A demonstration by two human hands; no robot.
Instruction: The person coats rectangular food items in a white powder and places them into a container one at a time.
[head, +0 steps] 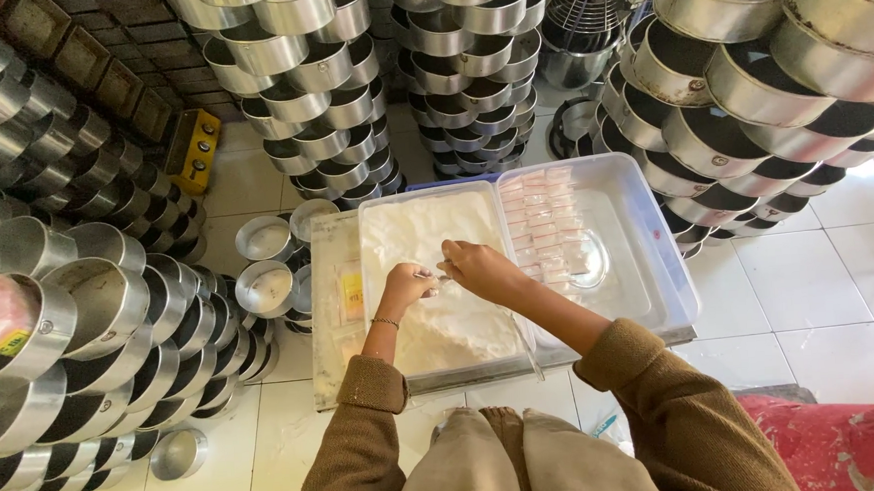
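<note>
White tiled floor, flour tub (377,228), both hands (406,281) (477,265) pinching small packet (434,274) lying crosswise

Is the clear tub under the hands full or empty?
Partly full: white powder covers the floor of the tub, its walls rising above it.

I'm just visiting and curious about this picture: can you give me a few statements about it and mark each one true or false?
1. Both hands, left hand and right hand, are over the clear plastic tub of white powder. True.
2. Small filled packets lie in rows in the second clear tub. True.
3. The stacked round metal tins are made of red plastic. False: they are shiny silver metal.
4. The person wears blue sleeves. False: the sleeves are brown.
5. The floor is white tile. True.
</note>
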